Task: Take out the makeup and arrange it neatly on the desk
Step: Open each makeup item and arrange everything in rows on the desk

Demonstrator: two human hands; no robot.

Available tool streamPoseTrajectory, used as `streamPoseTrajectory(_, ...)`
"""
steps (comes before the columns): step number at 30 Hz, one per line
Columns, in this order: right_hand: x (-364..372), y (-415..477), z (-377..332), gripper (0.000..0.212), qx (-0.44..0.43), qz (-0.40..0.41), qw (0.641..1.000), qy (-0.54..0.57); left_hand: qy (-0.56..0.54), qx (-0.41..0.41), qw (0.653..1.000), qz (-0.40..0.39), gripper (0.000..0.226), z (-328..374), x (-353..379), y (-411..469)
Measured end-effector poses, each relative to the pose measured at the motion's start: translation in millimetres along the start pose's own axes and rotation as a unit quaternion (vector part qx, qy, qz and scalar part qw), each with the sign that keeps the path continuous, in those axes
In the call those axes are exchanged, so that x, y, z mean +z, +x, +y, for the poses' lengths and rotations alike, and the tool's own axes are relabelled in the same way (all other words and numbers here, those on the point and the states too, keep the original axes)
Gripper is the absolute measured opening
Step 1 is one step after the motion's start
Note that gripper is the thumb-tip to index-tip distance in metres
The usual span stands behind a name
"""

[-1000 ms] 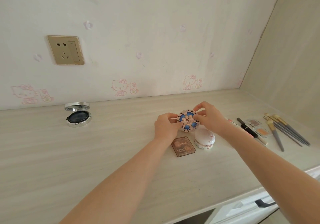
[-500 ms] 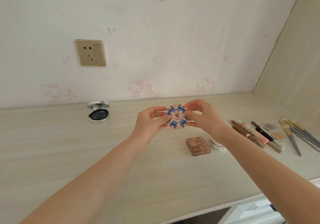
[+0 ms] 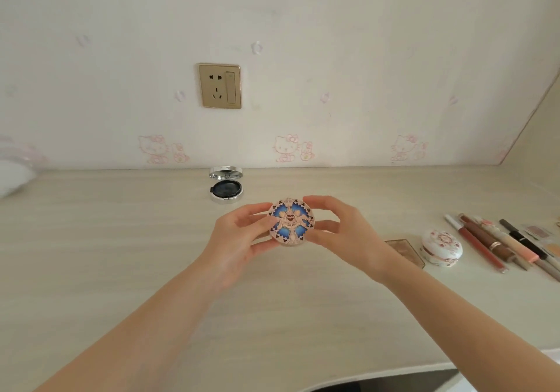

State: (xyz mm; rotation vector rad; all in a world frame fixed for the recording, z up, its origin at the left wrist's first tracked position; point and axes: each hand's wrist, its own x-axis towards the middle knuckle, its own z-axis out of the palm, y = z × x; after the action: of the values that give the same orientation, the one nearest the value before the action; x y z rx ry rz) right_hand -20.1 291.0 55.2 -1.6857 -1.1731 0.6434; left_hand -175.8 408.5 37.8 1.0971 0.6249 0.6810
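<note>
Stretching across the background, a cream wall [image 3: 333, 28] printed with pink cartoon cats [image 3: 285, 148] rises behind a pale wood-grain desk [image 3: 121, 270], over which a person's two bare forearms reach in from the lower edge. The left hand [image 3: 239, 240] and the right hand [image 3: 348, 234] meet above the middle of the desk, each with thumb and curled fingers pinching opposite edges of a round patterned compact [image 3: 291, 222]. The compact is held up off the surface with its blue, pink and gold lid tilted towards the camera. At the far right of the desk, a row of lip sticks and pencils [image 3: 497, 243] lies side by side, running on out of view. A gold wall socket [image 3: 220, 86] sits on the wall above the hands. Directly below it, at the back of the desk near the wall, an open silver compact [image 3: 226, 184] rests with its mirrored lid raised and a dark pad showing inside. Just left of the row of pencils sits a closed white round case [image 3: 443, 248] with a red floral pattern. Beside that, partly hidden behind the right wrist, lies a flat square brown palette [image 3: 404, 249].
</note>
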Motion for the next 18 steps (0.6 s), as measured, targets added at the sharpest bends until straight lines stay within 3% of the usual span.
streamPoseTrajectory(8, 33, -2, 6, 0.067, -0.043, -0.025, 0.998, -0.036, -0.037, -0.031, 0.999, -0.006, 0.034, -7, -29, -12)
streamPoseTrajectory(11, 36, -2, 6, 0.066, -0.036, -0.022, 0.998, -0.035, -0.041, -0.027, 0.998, -0.030, 0.031, -7, -31, -15)
streamPoseTrajectory(18, 33, -2, 5, 0.053, -0.001, -0.028, 0.999, -0.039, -0.046, -0.034, 0.996, -0.065, 0.057, -13, -36, -18)
